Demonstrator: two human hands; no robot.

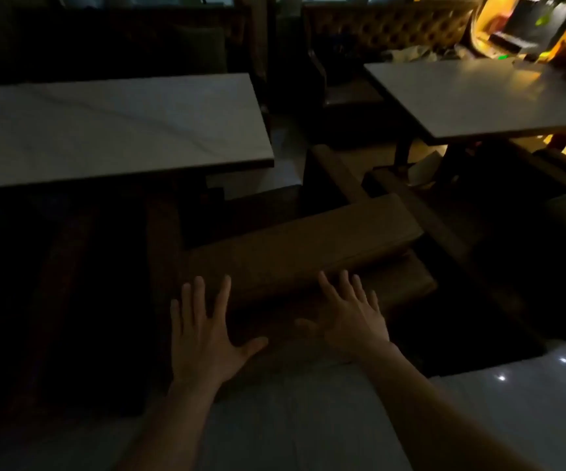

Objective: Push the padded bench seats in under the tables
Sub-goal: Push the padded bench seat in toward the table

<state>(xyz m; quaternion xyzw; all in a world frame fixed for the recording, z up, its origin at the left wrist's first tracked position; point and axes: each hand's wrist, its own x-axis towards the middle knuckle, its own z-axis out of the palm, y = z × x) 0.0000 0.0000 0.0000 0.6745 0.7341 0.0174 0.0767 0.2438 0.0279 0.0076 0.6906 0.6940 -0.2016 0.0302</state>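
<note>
**Both hands spread over the bench**

The room was dim. A brown padded bench (295, 253) stood on the floor just off the near right corner of the left tabletop (111, 127), angled, with its far end toward the gap between the two tables and not tucked under the tabletop. The left hand (203, 338) was released, fingers straight and spread, at the bench's near left edge. The right hand (349, 317) was also released, fingers fanned out, at the bench's near edge further right; whether either palm pressed on the padding could not be told in the dark. A second tabletop (485, 96) stood well right of the bench, with a tufted seat back (387, 28) behind it. Pale glossy floor (309, 419) lay nearer than the bench.
</note>
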